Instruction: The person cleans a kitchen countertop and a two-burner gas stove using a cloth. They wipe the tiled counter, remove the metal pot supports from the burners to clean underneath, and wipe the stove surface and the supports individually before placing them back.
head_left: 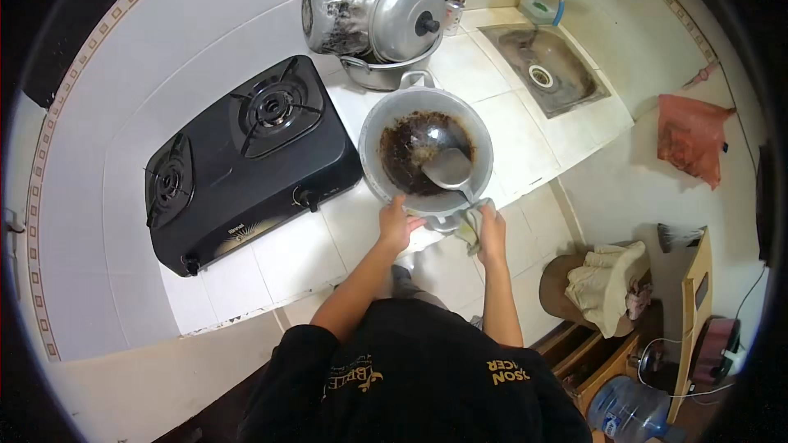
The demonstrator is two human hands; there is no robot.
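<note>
A metal wok (pixel 377 135) stands on the white tiled counter, its inner bottom coated with dark brown residue. A metal spatula (pixel 448 170) lies inside it, its blade on the residue and its handle over the near rim. My left hand (pixel 397 226) is at the near left rim of the wok, thumb on the edge and fingers beneath. My right hand (pixel 492 234) grips a greenish cloth (pixel 471 229) at the near right rim, where the spatula's handle ends; whether it also holds the handle is hidden.
A black two-burner gas stove (pixel 246 178) stands left of the wok. Behind are stacked aluminium pots (pixel 341 12) and a lid (pixel 403 18). A sink (pixel 545 67) is at the back right. A red plastic bag (pixel 692 138) hangs on the right wall, above a cloth-topped bin (pixel 557 286).
</note>
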